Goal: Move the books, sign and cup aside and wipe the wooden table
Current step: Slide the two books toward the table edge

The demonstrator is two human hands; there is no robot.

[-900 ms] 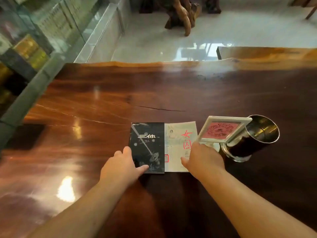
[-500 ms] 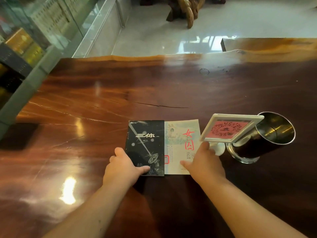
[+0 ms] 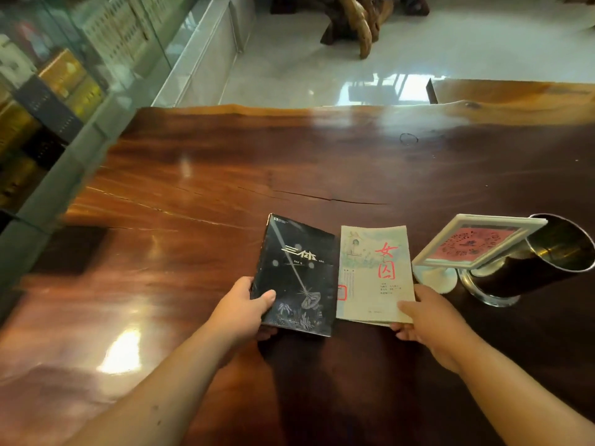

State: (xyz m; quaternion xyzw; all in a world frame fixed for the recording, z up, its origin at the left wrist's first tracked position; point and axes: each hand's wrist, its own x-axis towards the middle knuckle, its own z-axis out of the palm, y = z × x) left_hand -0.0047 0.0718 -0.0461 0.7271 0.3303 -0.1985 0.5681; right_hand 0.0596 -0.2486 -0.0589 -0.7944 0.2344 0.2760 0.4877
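Note:
A black book [image 3: 299,275] and a pale book with red characters [image 3: 375,272] sit side by side near the middle of the dark wooden table [image 3: 225,175]. My left hand [image 3: 243,309] grips the black book at its lower left corner, thumb on the cover, and the book is tilted up off the table. My right hand [image 3: 418,320] grips the pale book at its lower right corner. To the right stand a white-framed sign [image 3: 476,244] with a red card and, behind it, a shiny metal cup [image 3: 528,265].
A glass display case [image 3: 64,75] with boxes runs along the table's left side. Beyond the far edge lie a glossy white floor and a gnarled wooden root piece [image 3: 357,24]. A second wooden slab [image 3: 515,91] adjoins at the back right.
Both hands have gone from resting on the books to gripping them. The black book's near edge has lifted and tilted. The camera has moved closer.

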